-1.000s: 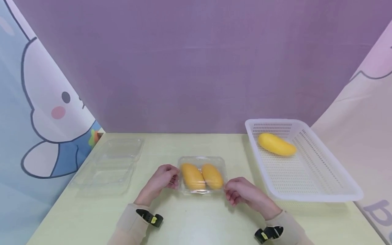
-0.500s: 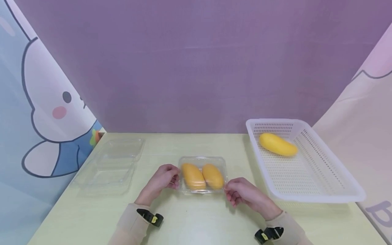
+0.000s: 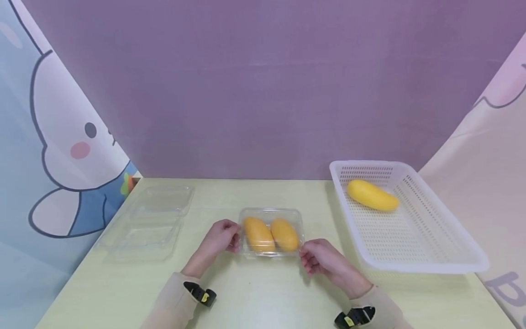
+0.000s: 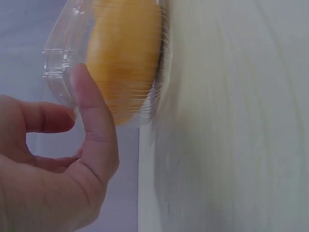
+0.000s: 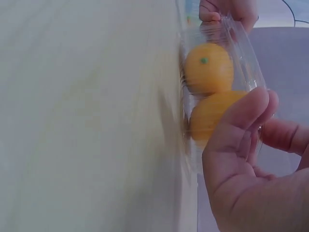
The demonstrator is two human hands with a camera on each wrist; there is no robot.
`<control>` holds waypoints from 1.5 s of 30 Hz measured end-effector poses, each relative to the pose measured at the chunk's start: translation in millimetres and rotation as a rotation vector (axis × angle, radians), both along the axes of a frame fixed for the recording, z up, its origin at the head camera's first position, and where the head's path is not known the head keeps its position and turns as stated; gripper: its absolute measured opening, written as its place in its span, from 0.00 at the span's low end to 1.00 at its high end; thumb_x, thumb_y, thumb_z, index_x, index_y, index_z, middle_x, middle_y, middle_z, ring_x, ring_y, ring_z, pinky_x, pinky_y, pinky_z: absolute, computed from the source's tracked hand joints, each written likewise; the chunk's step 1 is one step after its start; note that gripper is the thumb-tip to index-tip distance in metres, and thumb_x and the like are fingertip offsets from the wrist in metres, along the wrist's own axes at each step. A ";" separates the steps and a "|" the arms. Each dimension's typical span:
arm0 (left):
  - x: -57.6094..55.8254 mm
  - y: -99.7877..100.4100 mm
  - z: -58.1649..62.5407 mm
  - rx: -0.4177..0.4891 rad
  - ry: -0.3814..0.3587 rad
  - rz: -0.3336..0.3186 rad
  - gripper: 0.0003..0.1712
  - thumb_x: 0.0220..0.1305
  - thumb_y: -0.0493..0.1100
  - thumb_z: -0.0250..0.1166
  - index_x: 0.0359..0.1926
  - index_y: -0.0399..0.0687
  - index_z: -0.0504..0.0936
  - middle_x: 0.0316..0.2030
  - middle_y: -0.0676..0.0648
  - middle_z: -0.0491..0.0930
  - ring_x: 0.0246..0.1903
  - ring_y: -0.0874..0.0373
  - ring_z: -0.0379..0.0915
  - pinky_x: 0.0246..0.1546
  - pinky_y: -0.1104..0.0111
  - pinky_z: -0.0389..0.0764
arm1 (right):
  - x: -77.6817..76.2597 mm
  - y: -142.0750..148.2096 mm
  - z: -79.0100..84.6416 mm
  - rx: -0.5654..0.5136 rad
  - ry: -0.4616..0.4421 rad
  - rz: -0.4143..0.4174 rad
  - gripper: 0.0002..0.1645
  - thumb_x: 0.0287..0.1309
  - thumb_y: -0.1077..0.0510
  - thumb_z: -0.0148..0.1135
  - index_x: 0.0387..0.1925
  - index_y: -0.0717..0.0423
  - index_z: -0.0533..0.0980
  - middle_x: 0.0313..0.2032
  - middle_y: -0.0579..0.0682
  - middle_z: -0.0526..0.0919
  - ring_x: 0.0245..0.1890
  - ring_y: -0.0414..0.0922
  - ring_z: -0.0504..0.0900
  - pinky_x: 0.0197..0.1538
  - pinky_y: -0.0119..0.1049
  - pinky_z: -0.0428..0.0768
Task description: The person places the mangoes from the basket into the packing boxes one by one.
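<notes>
In the head view, a clear plastic clamshell box (image 3: 271, 210) stands closed at the middle of the table. Inside it, a left mango (image 3: 256, 234) and a right mango (image 3: 285, 234) lie side by side, tilted. My left hand (image 3: 219, 237) pinches the box's left edge between thumb and fingers. At the front right corner, my right hand (image 3: 326, 261) holds the rim the same way. The right wrist view shows a green spot on the end of one mango (image 5: 208, 67). Its lower neighbour is partly hidden by my thumb (image 5: 241, 116).
A white perforated basket (image 3: 419, 266) stands at the right, with one yellow mango (image 3: 371, 195) in its far left part. On the left lies an opened clear clamshell box (image 3: 152, 224). A purple cloth (image 3: 263, 91) rises behind the table (image 3: 255, 297).
The box with the mangoes has shifted very slightly away from me, both hands still at its edges. My right wrist has moved a little to the left.
</notes>
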State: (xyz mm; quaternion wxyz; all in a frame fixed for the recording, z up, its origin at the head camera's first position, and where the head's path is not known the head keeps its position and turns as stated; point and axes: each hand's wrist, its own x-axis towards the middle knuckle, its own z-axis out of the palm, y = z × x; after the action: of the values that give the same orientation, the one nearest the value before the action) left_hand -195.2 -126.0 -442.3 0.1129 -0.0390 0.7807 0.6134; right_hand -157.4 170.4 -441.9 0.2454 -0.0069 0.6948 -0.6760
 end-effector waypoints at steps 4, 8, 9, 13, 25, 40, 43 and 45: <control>5.7 -2.4 1.2 0.015 -0.011 -0.027 0.14 0.74 0.38 0.55 0.51 0.28 0.75 0.29 0.41 0.77 0.25 0.54 0.78 0.29 0.63 0.85 | -0.2 -3.6 0.4 0.017 -0.011 -0.047 0.07 0.58 0.61 0.55 0.26 0.61 0.74 0.22 0.48 0.75 0.21 0.41 0.73 0.28 0.32 0.77; 12.9 -6.2 3.8 0.017 -0.029 -0.057 0.16 0.70 0.34 0.54 0.55 0.28 0.73 0.30 0.40 0.78 0.26 0.54 0.78 0.31 0.62 0.85 | -0.4 -5.8 2.1 0.021 -0.014 -0.069 0.07 0.58 0.62 0.54 0.27 0.61 0.74 0.22 0.48 0.75 0.20 0.40 0.73 0.27 0.32 0.78; 14.9 -7.0 5.1 0.016 -0.033 -0.067 0.17 0.68 0.33 0.54 0.55 0.28 0.73 0.31 0.40 0.78 0.26 0.54 0.78 0.31 0.62 0.85 | -0.5 -6.1 2.4 0.023 -0.014 -0.073 0.07 0.58 0.62 0.54 0.27 0.61 0.74 0.22 0.48 0.75 0.20 0.40 0.73 0.27 0.32 0.78; 21.2 -8.2 8.3 0.014 -0.048 -0.123 0.24 0.61 0.32 0.56 0.59 0.28 0.70 0.33 0.37 0.78 0.26 0.54 0.78 0.32 0.62 0.85 | -1.1 -7.4 2.6 0.028 -0.007 -0.090 0.07 0.57 0.62 0.54 0.27 0.61 0.74 0.22 0.48 0.75 0.20 0.40 0.73 0.27 0.32 0.78; 21.2 6.2 1.4 0.063 -0.007 -0.113 0.25 0.64 0.32 0.55 0.62 0.30 0.65 0.27 0.43 0.75 0.22 0.55 0.75 0.26 0.65 0.83 | -4.8 -7.4 -0.1 0.061 0.013 -0.153 0.06 0.57 0.63 0.54 0.29 0.64 0.74 0.21 0.48 0.75 0.19 0.40 0.73 0.26 0.33 0.78; 16.4 20.0 -3.4 0.071 -0.012 -0.058 0.22 0.70 0.33 0.54 0.62 0.30 0.65 0.27 0.44 0.75 0.22 0.56 0.75 0.26 0.65 0.82 | -2.9 -13.5 10.8 0.492 0.265 -0.276 0.11 0.64 0.60 0.59 0.35 0.68 0.78 0.22 0.53 0.79 0.20 0.45 0.78 0.26 0.38 0.80; 15.9 22.5 -3.9 0.068 -0.002 -0.054 0.22 0.70 0.34 0.54 0.62 0.30 0.65 0.27 0.44 0.75 0.22 0.56 0.75 0.26 0.65 0.83 | -0.9 -16.2 16.0 0.685 0.431 -0.292 0.17 0.63 0.59 0.61 0.46 0.70 0.79 0.30 0.55 0.82 0.28 0.48 0.80 0.33 0.43 0.80; 15.9 23.9 -3.4 0.072 0.004 -0.049 0.22 0.70 0.34 0.54 0.63 0.31 0.65 0.27 0.44 0.75 0.22 0.56 0.75 0.26 0.65 0.83 | 0.1 -18.9 20.2 0.770 0.547 -0.298 0.22 0.62 0.59 0.62 0.53 0.71 0.77 0.38 0.58 0.83 0.37 0.52 0.81 0.40 0.48 0.82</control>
State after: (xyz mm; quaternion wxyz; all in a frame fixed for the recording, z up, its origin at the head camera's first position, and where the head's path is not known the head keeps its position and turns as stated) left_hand -179.3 -102.2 -445.6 0.1276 -0.0147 0.7591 0.6381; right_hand -157.3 151.5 -421.7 -0.0604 0.0066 0.9265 -0.3714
